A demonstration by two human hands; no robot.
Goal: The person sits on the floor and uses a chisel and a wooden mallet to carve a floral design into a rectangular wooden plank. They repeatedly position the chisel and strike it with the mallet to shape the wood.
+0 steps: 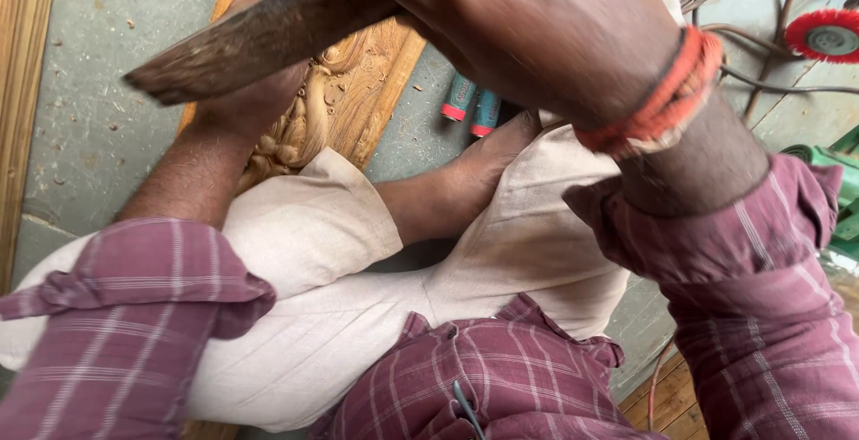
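My right hand point(528, 28) is raised close to the camera, shut on a dark wooden mallet point(259, 37) that points left across the view. A red thread band circles that wrist. My left hand point(259, 91) rests on a carved wooden panel point(358, 91) with leaf and scroll relief, mostly hidden behind the mallet; what it holds cannot be seen. I sit cross-legged in cream trousers and a maroon checked shirt, one bare foot point(474, 176) beside the panel.
Two teal tool handles with red ends point(472, 104) lie on the grey floor beside the panel. Cables and a red wire-brush wheel point(828, 37) sit at top right, a green machine part point(841, 180) at the right edge. Wooden boards run along the left edge.
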